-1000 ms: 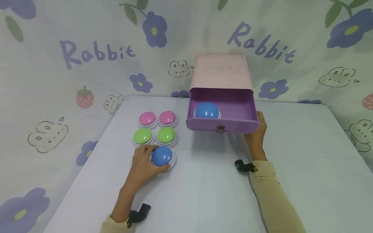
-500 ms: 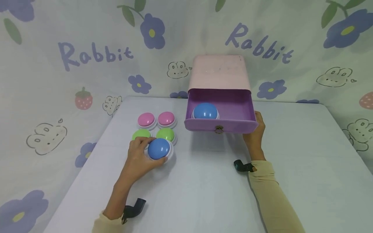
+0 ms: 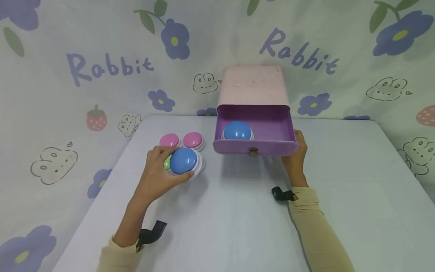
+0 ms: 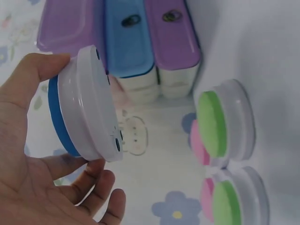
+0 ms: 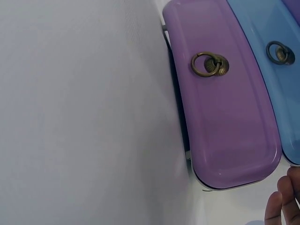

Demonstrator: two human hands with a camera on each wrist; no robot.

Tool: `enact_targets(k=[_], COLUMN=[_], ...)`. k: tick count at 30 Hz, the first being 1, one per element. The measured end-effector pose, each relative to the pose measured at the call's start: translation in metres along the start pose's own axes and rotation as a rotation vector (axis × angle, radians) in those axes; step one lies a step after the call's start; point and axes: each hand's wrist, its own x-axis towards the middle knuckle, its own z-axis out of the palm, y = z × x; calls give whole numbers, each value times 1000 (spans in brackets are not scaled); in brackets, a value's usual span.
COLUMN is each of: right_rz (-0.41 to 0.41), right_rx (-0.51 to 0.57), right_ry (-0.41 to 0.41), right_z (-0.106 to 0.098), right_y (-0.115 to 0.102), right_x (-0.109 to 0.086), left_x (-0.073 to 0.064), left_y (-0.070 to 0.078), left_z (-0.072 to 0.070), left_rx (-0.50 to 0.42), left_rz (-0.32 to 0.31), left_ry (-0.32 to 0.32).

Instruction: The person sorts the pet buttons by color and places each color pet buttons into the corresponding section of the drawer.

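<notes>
My left hand (image 3: pixel 154 175) pinches a blue-domed push button (image 3: pixel 183 161) by its white rim, held up over the table. Thumb and fingers bracket the button, and its white underside faces outward in the left wrist view. Below it stand two green buttons (image 4: pixel 213 124), mostly covered in the head view. Two pink buttons (image 3: pixel 193 139) sit just behind. My right hand (image 3: pixel 296 155) is at the right side of a pink drawer box (image 3: pixel 253 86); its fingers (image 5: pixel 286 190) look extended near the box's side. Another blue button (image 3: pixel 237 130) lies in the left part of the pulled-out purple top drawer (image 3: pixel 272 148).
Beneath the top drawer, a blue drawer (image 4: pixel 129 42) and a lower purple drawer (image 4: pixel 173 42) are pushed in, each with a ring pull. A patterned cloth (image 3: pixel 112 94) hangs behind the white table (image 3: pixel 231 215).
My left hand has lifted the blue button off the table and carried it up and forward over the green buttons. My right hand keeps its place beside the box.
</notes>
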Motion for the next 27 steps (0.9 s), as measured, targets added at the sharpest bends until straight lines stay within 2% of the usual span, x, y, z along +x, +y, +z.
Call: enact_targets(k=[14, 27], right_rz=[-30, -1], right_rx=[29, 1], right_ry=[28, -4], right_z=[1, -2], right_y=[1, -4], right_x=[1, 0], left_x=[23, 40], left_y=[30, 59], left_z=[-22, -38], left_rx=[-24, -34], left_rz=[87, 149], left_ry=[42, 67])
